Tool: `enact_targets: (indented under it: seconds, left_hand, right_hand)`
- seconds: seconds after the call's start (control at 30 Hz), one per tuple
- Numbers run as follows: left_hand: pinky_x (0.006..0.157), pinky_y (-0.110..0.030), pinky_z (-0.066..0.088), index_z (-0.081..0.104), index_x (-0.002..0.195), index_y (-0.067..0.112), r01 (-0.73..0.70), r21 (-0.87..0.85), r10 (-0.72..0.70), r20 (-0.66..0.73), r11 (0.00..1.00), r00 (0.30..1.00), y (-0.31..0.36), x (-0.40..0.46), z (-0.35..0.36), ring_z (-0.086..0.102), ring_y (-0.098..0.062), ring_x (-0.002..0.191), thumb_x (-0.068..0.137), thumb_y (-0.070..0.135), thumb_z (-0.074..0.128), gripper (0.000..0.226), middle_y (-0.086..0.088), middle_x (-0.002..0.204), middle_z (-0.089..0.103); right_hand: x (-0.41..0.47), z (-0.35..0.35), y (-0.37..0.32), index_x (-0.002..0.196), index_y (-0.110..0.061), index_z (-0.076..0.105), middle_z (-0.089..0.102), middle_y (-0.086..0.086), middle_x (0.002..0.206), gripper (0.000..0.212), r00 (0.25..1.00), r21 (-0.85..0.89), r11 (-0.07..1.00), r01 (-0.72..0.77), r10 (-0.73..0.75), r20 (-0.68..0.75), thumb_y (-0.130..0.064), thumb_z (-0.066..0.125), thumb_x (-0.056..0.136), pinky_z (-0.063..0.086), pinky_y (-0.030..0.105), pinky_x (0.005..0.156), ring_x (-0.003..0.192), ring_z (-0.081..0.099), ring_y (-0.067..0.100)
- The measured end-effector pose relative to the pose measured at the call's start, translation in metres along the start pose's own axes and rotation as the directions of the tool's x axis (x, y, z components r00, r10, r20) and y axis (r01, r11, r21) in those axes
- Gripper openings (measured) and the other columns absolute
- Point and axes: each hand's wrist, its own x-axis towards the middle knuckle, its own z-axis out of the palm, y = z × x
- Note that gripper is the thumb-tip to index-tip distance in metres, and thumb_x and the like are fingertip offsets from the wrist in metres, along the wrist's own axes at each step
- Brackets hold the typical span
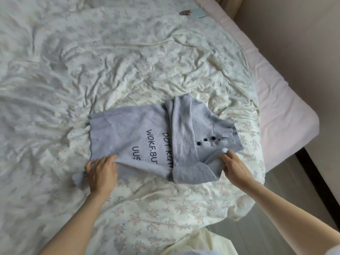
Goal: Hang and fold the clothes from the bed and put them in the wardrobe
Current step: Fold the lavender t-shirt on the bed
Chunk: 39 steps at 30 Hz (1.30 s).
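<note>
A light grey-blue sweater (128,133) with black lettering and three dark buttons lies flat on the bed, collar to the right. One ribbed sleeve (182,129) is folded across its front. My left hand (102,171) grips the near edge of the sweater by the hem side. At the shoulder end, my right hand (233,165) pinches the near edge. The near side of the sweater is lifted slightly between both hands.
A crumpled floral duvet (110,61) covers the bed. A pale pink mattress edge (287,100) runs along the right, with the floor beyond. A small brown item (184,12) and a pale blue flat object (198,12) lie at the far edge.
</note>
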Motion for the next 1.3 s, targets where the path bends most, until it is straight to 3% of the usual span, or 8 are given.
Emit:
enact_targets:
  seconds: [0.23, 0.47, 0.67, 0.87, 0.97, 1.07, 1.2, 1.3]
  left_hand:
    - [0.084, -0.047, 0.033, 0.071, 0.088, 0.01, 0.138, 0.032, -0.135, -0.094, 0.99, 0.986, -0.008, 0.083, 0.005, 0.061, -0.038, 0.074, 0.078, 0.019, 0.043, 0.031, -0.017, 0.072, 0.065]
    - [0.095, -0.049, 0.028, 0.07, 0.097, 0.009, 0.177, 0.002, -0.175, -0.133, 0.984, 0.976, -0.004, 0.18, 0.04, 0.057, -0.041, 0.091, 0.084, 0.009, 0.05, 0.024, -0.023, 0.088, 0.067]
    - [0.099, -0.049, 0.026, 0.07, 0.098, 0.01, 0.151, -0.064, -0.161, -0.224, 0.986, 0.961, 0.001, 0.201, 0.043, 0.054, -0.039, 0.09, 0.083, 0.029, 0.026, 0.05, -0.019, 0.086, 0.065]
    - [0.098, -0.051, 0.026, 0.069, 0.099, 0.011, 0.166, -0.055, -0.174, -0.276, 0.985, 0.945, 0.005, 0.217, 0.053, 0.047, -0.036, 0.096, 0.087, 0.025, 0.042, 0.033, -0.019, 0.089, 0.063]
    - [0.109, -0.061, 0.01, 0.058, 0.125, 0.013, 0.251, 0.018, -0.248, -0.1, 0.968, 0.963, 0.02, 0.221, 0.059, 0.037, -0.038, 0.123, 0.087, 0.015, 0.054, 0.038, -0.021, 0.125, 0.052]
    - [0.108, -0.062, -0.01, 0.039, 0.143, 0.022, 0.172, 0.029, -0.173, 0.019, 0.985, 0.985, 0.039, 0.207, 0.061, 0.012, -0.036, 0.142, 0.089, 0.025, 0.056, 0.057, -0.013, 0.154, 0.025]
    - [0.103, -0.066, -0.006, 0.031, 0.145, 0.033, -0.199, 0.093, 0.169, 0.261, 0.975, 0.95, 0.068, 0.164, 0.072, 0.009, -0.033, 0.143, 0.086, 0.055, 0.031, 0.063, -0.006, 0.157, 0.02]
    - [0.107, -0.067, -0.008, 0.0, 0.147, 0.042, -0.081, 0.189, 0.005, 0.37, 0.979, 0.929, 0.065, 0.141, 0.086, -0.009, -0.03, 0.145, 0.091, 0.061, 0.015, 0.061, 0.0, 0.16, -0.005]
  right_hand:
    - [0.099, -0.037, -0.008, 0.086, 0.004, 0.065, 0.054, 0.021, 0.095, 0.008, 0.941, 0.175, 0.981, -0.078, 0.13, -0.311, -0.003, 0.065, 0.081, 0.048, 0.044, 0.07, 0.09, 0.053, 0.039]
    - [0.197, -0.039, -0.012, 0.087, -0.005, 0.05, 0.054, 0.012, 0.086, 0.006, 0.923, 0.241, 0.96, -0.141, 0.216, -0.32, -0.001, 0.046, 0.089, 0.027, 0.033, 0.054, 0.072, 0.046, 0.027]
    - [0.208, -0.03, -0.012, 0.101, -0.002, 0.05, 0.056, 0.019, 0.097, 0.018, 0.848, 0.41, 0.908, -0.081, 0.279, -0.451, -0.013, 0.038, 0.094, 0.035, 0.037, 0.062, 0.079, 0.053, 0.033]
    - [0.229, -0.03, -0.014, 0.108, -0.004, 0.048, 0.057, 0.017, 0.108, 0.035, 0.818, 0.341, 0.91, -0.236, 0.376, -0.435, -0.031, 0.031, 0.094, 0.029, 0.034, 0.065, 0.089, 0.055, 0.037]
    - [0.244, -0.026, -0.017, 0.123, -0.006, 0.045, 0.049, 0.016, 0.122, 0.033, 0.846, 0.242, 0.922, -0.302, 0.376, -0.378, -0.025, 0.046, 0.095, 0.033, 0.042, 0.082, 0.11, 0.049, 0.036]
    - [0.24, -0.026, -0.034, 0.14, -0.014, 0.034, 0.042, 0.016, 0.136, 0.05, 0.885, 0.049, 0.977, -0.209, 0.21, -0.416, -0.026, 0.047, 0.092, 0.026, 0.049, 0.102, 0.124, 0.04, 0.033]
    - [0.211, 0.002, -0.073, 0.139, -0.026, 0.035, 0.045, 0.016, 0.142, 0.053, 0.912, -0.287, 0.923, 0.257, -0.33, -0.243, -0.032, 0.04, 0.087, 0.02, 0.07, 0.104, 0.13, 0.042, 0.035]
    - [0.204, 0.029, -0.086, 0.142, -0.036, 0.034, 0.032, 0.008, 0.151, 0.052, 0.931, -0.355, 0.866, 0.352, -0.364, 0.033, -0.046, 0.03, 0.091, 0.012, 0.076, 0.101, 0.138, 0.029, 0.036]
